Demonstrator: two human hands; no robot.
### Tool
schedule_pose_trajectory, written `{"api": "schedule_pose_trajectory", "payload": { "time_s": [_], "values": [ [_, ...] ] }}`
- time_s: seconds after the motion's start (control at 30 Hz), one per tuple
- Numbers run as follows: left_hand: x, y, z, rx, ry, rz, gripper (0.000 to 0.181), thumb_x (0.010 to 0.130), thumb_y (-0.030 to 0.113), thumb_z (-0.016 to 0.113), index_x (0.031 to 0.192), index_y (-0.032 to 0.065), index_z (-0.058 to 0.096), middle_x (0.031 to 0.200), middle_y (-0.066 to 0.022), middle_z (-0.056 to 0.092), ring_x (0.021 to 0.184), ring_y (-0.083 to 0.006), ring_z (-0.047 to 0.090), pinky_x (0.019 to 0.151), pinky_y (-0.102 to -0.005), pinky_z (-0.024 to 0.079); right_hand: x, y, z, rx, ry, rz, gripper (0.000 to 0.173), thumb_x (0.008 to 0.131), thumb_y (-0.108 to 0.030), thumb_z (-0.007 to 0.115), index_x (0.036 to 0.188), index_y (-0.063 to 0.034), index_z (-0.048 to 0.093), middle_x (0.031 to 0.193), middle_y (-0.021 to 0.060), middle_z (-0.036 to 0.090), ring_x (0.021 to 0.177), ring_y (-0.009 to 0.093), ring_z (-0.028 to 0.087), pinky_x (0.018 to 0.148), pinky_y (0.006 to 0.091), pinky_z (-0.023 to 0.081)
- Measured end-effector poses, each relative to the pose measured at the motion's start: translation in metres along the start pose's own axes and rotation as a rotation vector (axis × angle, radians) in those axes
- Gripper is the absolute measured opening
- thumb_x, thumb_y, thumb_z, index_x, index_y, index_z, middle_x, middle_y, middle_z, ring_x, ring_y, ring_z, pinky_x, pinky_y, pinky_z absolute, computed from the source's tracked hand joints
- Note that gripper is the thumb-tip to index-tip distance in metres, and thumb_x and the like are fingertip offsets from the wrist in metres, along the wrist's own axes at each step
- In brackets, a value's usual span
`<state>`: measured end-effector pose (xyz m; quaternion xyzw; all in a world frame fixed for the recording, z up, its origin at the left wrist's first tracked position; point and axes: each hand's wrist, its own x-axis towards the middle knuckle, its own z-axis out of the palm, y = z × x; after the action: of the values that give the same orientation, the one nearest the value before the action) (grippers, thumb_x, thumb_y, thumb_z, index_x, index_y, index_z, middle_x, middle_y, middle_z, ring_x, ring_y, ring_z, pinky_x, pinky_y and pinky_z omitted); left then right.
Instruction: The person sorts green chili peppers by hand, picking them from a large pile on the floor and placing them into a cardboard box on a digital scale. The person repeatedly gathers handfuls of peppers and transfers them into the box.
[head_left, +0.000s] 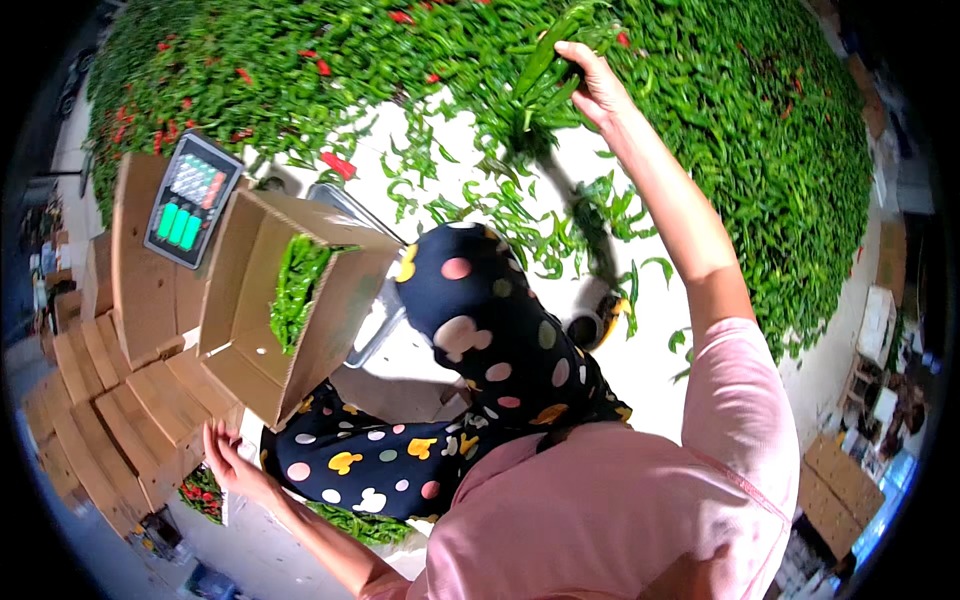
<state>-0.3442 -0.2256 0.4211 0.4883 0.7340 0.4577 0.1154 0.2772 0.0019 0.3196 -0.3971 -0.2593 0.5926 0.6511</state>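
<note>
My right hand (600, 86) is raised over the far pile and grips a bunch of long green chili peppers (551, 64). Down at the left, my left hand (229, 465) holds nothing, with its fingers apart, just below an open cardboard box (247, 352). Whether its fingertips touch any cardboard I cannot tell. Inside that box lies a layer of green peppers (296, 292). It appears to rest on a metal scale platform (367, 345). Beside it stands the scale's keypad panel (184, 199), lit with green displays.
A broad heap of green peppers (780, 225), dotted with red ones, curves around the front and right. Loose peppers (517, 210) lie scattered on the pale floor (660, 360). Stacked closed cartons (112, 420) stand at the left, near a container of red and green peppers (201, 491).
</note>
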Motion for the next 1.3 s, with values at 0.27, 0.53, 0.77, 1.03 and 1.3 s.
{"api": "schedule_pose_trajectory", "payload": {
  "time_s": [0.27,0.53,0.77,1.03,1.3],
  "values": [
    [0.039,0.100,0.081,-0.301,-0.332,0.249,0.026,0.092,0.006,0.049,0.115,-0.0009,0.057,0.106,-0.0117,0.062,0.091,-0.0172,0.062,0.074,-0.0255,0.051,-0.042,0.014,0.266,0.385,-0.643,0.147,0.035,0.078,-0.017,0.064,0.107,0.0005,0.056,0.105,0.0113,0.062,0.092,0.020,0.062,0.087,0.0380,0.050],
    [0.077,0.105,0.107,-0.784,-0.541,0.100,0.087,0.073,0.011,0.074,0.142,0.0085,0.021,0.134,-0.0132,0.038,0.118,-0.0201,0.044,0.088,-0.0326,0.046,-0.091,0.119,0.383,0.010,-0.751,0.448,0.025,0.076,-0.009,0.065,0.099,-0.0002,0.059,0.086,0.0067,0.064,0.077,0.015,0.062,0.074,0.0292,0.052],
    [0.094,0.041,0.107,-0.990,-0.608,-0.211,0.033,0.087,0.009,0.058,0.118,0.0020,0.053,0.111,-0.0080,0.060,0.096,-0.0127,0.058,0.074,-0.0260,0.050,-0.091,0.139,0.381,-0.100,-0.857,0.628,0.030,0.078,-0.013,0.062,0.105,0.0006,0.059,0.093,0.0106,0.065,0.077,0.018,0.066,0.071,0.0313,0.056],
    [0.099,0.015,0.092,-0.296,-0.375,0.150,0.044,0.087,0.013,0.059,0.126,-0.0004,0.047,0.124,-0.0149,0.052,0.107,-0.0189,0.055,0.085,-0.0331,0.049,-0.060,0.117,0.378,0.222,-0.832,0.736,0.043,0.081,-0.009,0.059,0.121,0.0035,0.048,0.111,0.0172,0.057,0.099,0.027,0.059,0.091,0.0385,0.049],
    [0.090,0.043,0.111,-1.211,-0.740,-0.273,0.063,0.087,0.032,0.059,0.136,0.0028,0.033,0.132,-0.0152,0.043,0.116,-0.0261,0.049,0.089,-0.0409,0.048,-0.070,0.131,0.379,0.079,-0.975,0.718,0.049,0.082,-0.008,0.058,0.127,0.0031,0.041,0.121,0.0167,0.053,0.108,0.026,0.055,0.096,0.0411,0.045]
  ]
}}
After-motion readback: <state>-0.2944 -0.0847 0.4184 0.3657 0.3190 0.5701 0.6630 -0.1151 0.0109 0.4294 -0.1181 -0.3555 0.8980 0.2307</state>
